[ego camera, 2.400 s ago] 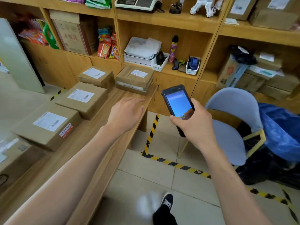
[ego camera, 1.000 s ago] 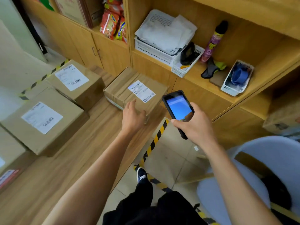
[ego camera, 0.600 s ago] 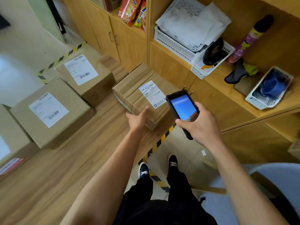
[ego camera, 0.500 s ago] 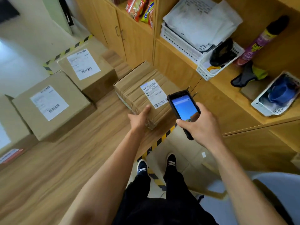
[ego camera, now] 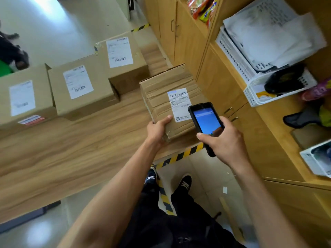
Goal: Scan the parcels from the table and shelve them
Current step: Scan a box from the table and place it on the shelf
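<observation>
A taped cardboard parcel (ego camera: 161,93) with a white barcode label lies at the right end of the wooden table (ego camera: 71,158). My left hand (ego camera: 157,128) grips its near corner, thumb on top. My right hand (ego camera: 223,140) holds a black handheld scanner (ego camera: 206,122) with a lit blue screen just above the parcel's label. Three more labelled parcels sit in a row on the table: one at the back (ego camera: 123,68), one in the middle (ego camera: 80,90) and one at the left edge (ego camera: 23,99).
Wooden cabinets and shelves (ego camera: 223,83) stand right of the table, holding white baskets (ego camera: 254,86) with papers and small items. Yellow-black floor tape (ego camera: 180,155) runs under the table's end. My legs and shoes (ego camera: 184,183) are below. Someone's feet (ego camera: 14,56) show at far left.
I stepped up to the table's end. My left hand went from the table edge to the taped parcel's near corner and gripped it. The scanner moved over the label.
</observation>
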Available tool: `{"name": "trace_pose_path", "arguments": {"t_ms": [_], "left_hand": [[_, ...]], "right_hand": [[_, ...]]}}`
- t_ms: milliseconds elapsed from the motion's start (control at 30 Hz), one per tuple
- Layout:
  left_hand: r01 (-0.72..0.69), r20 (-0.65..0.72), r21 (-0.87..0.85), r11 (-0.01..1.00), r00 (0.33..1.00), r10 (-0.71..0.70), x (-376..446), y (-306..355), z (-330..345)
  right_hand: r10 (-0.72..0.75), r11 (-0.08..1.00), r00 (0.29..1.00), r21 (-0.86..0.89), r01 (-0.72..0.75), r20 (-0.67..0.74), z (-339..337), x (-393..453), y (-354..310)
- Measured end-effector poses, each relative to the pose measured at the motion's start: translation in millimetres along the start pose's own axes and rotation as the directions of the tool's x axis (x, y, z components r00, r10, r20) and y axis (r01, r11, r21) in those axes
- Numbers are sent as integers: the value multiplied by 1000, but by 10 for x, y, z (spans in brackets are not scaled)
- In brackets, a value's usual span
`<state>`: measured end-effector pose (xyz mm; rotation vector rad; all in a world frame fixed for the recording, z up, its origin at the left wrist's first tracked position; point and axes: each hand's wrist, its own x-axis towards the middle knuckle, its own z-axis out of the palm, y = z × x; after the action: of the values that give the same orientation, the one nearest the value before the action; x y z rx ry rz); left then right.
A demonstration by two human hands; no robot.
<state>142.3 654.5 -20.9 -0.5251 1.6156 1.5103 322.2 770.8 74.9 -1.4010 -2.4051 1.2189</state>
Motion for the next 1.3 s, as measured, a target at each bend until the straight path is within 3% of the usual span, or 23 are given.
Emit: {"name": "trace_pose_path", "arguments": {"t_ms": [167,333,467,700,1167,1300], "left_hand": [[-261,-134,51,964,955,266,-109,-35,-160],[-487,-284,180,854,806,520,-324,92,-460],[-619,-346,195,761,683,644,-470,214,-728],[-692,-501,159,705,558,661,-598,226,-1198],[-698,-683,126,705,454,572,-704,204,-2254],[-699,-710,90,709,454,538,-727,259,-2611]], "right_hand": [[-87,994,994,67,83,61,-69,77,-91],[-204,977,970,83,194,133,33,64,-352],[-286,958,933,78,275,217,192,5,-625],[-426,904,866,99,415,262,467,-142,-963],[-474,859,770,30,512,428,1057,-573,-1568],[-518,829,738,43,557,432,1265,-759,-1771]]}}
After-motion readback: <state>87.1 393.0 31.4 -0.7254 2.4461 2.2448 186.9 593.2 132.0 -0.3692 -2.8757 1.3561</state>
